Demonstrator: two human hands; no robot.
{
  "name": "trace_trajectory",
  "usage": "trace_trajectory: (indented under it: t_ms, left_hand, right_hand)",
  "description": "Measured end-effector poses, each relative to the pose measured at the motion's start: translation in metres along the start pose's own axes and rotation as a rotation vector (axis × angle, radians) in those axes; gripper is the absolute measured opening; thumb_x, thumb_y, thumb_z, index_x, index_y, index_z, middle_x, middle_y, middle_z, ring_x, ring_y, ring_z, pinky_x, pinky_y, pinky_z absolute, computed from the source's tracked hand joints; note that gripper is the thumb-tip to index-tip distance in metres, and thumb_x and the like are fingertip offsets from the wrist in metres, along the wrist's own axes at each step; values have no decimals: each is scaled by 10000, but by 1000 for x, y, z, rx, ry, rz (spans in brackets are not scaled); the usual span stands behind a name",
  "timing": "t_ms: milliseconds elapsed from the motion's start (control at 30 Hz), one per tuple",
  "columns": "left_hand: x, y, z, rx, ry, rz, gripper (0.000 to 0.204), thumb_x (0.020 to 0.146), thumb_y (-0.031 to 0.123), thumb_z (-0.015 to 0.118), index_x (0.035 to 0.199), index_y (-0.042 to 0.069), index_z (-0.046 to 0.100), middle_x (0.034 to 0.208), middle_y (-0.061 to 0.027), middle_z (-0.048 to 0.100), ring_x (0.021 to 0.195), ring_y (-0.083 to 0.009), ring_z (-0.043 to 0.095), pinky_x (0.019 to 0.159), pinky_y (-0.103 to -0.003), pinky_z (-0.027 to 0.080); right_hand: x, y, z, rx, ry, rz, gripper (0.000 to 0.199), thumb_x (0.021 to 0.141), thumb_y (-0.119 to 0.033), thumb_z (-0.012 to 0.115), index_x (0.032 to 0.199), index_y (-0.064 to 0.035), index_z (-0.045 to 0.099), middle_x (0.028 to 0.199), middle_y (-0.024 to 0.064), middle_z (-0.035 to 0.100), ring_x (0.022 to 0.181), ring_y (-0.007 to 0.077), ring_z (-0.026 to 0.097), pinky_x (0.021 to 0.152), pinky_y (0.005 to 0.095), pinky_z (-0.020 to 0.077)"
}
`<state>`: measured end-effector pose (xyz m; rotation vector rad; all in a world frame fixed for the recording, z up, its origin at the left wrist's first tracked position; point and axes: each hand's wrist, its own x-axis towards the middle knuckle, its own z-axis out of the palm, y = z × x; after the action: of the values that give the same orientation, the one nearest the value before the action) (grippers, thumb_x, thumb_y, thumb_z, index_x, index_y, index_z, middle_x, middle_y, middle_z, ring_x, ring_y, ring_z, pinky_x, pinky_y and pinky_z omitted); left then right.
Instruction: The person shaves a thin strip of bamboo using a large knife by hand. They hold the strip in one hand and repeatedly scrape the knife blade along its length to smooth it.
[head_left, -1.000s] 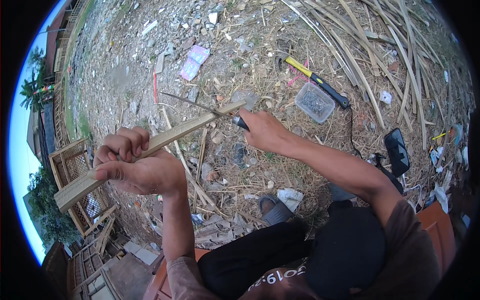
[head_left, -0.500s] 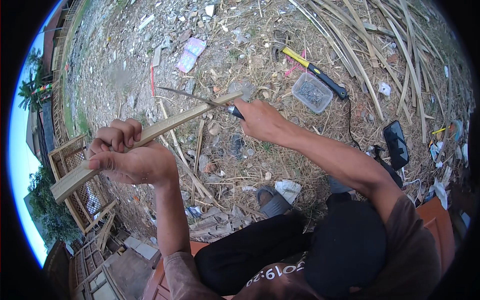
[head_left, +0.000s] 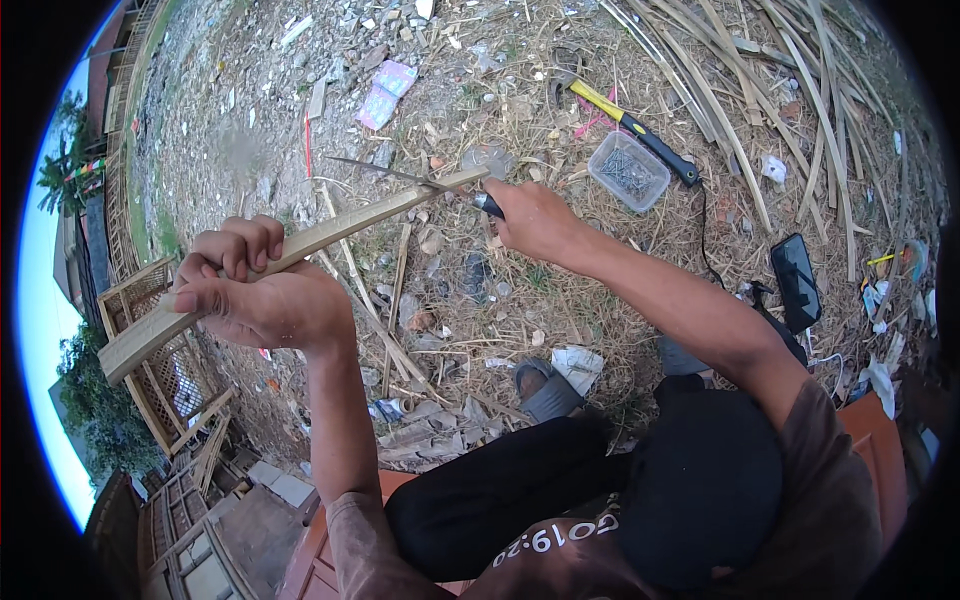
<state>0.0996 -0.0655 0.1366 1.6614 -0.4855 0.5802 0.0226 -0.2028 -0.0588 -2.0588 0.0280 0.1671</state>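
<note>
**A:** what's each hand up to?

**B:** left hand [head_left: 262,295] has its fingers [head_left: 240,250] clenched round a long bamboo strip [head_left: 300,245], held up slanted over the littered ground. Right hand [head_left: 535,218] is wrapped tight on a dark-handled knife [head_left: 420,180], blade lying against the strip's far end.

**A:** anything nearby?

**B:** yellow-handled hammer [head_left: 635,128] and a clear box of nails [head_left: 628,171] just beyond the right hand, plus a pile of bamboo slats [head_left: 790,90].
</note>
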Motion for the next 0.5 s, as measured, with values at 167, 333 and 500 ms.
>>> trace_trajectory:
  t_ms: [167,333,500]
  left_hand:
    - [6,-4,6,7,125,-32,583,925,656,427,730,137,245,649,20,250,582,-100,295,537,-262,285]
    - [-4,4,4,25,15,34,595,921,670,420,718,141,239,629,21,235,558,-103,273,518,-270,268]
    - [-10,6,11,53,0,59,590,925,674,396,726,143,230,629,24,228,554,-103,259,512,-266,257]
  right_hand:
    - [7,-3,-10,-78,-51,24,201,763,-17,560,959,27,558,791,249,649,736,434,656,655,508,530]
    - [-4,-23,-21,-21,-83,36,214,761,-21,544,954,70,530,770,276,630,730,444,648,677,510,529]
    - [-11,-21,-23,130,-110,59,224,757,-19,543,953,84,509,710,285,605,709,451,640,667,507,524]
